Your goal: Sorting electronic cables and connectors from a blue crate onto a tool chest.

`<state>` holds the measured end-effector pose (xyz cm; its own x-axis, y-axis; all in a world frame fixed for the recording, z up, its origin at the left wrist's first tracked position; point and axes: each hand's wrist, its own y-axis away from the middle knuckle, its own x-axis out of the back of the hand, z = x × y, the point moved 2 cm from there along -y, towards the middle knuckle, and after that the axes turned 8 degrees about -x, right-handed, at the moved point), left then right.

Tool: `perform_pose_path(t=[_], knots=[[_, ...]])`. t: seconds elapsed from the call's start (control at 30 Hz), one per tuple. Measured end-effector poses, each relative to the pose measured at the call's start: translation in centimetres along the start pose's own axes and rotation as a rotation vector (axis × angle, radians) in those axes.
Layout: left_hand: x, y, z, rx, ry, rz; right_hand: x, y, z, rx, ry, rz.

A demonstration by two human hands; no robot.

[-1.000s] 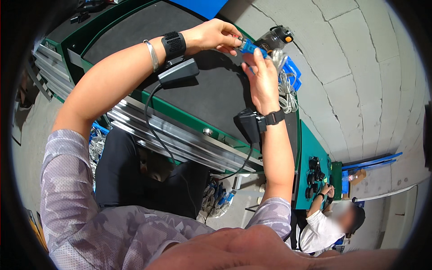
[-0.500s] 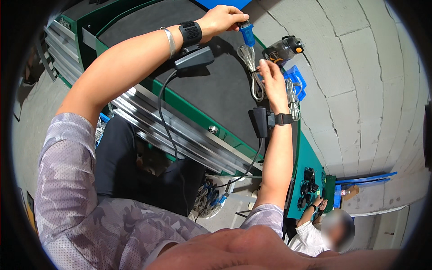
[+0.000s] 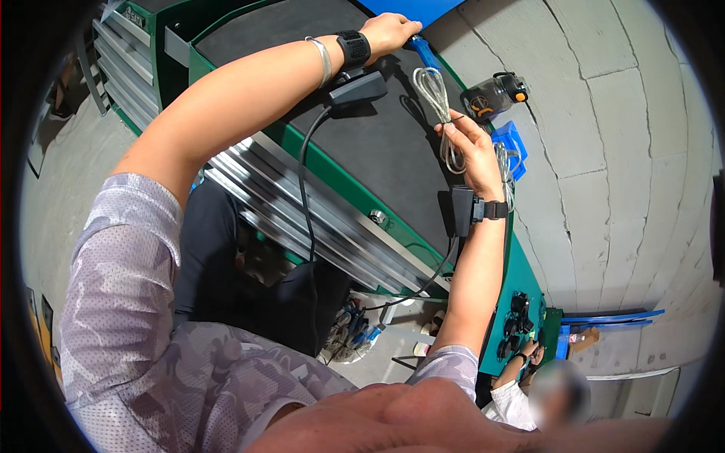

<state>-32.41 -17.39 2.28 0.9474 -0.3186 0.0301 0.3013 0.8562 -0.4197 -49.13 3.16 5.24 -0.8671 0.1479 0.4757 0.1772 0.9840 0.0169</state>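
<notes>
My left hand point(image 3: 389, 32) reaches to the far edge of the black mat point(image 3: 377, 143) and grips a blue-handled tool point(image 3: 424, 54). My right hand point(image 3: 472, 147) holds a coiled clear cable point(image 3: 438, 102) that loops up above the mat and hangs down past my wrist. Both wrists carry black bands with small black boxes, and a black cord runs from each down toward my body.
A green tool cabinet point(image 3: 317, 162) with metal drawer fronts carries the mat. A clear bottle with an orange cap point(image 3: 492, 94) and a blue bin point(image 3: 512, 147) stand by the grey block wall. Another person point(image 3: 529, 392) crouches at the lower right beside a green panel.
My left hand has moved away from my right, up to the mat's far edge with the blue-handled tool. My right hand has drawn the clear cable out into a loop.
</notes>
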Motion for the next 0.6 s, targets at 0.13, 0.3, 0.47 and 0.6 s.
perform_pose_path(t=[0.13,0.3,0.47,0.6], knots=[[0.0,-0.1,-0.1,-0.109,-0.111,0.056,-0.1,-0.1,0.0,-0.095,-0.062,-0.048],[0.4,1.5,3.9,-1.168,-0.669,0.584,0.0,-0.3,0.4,-0.092,-0.111,-0.025],[-1.0,3.0,4.9,-0.709,-0.440,-0.463,0.2,-0.3,0.4,-0.142,-0.190,-0.069],[-0.8,3.8,4.9,-0.700,-0.548,-0.691,0.2,-0.3,0.1,-0.153,-0.130,-0.050]])
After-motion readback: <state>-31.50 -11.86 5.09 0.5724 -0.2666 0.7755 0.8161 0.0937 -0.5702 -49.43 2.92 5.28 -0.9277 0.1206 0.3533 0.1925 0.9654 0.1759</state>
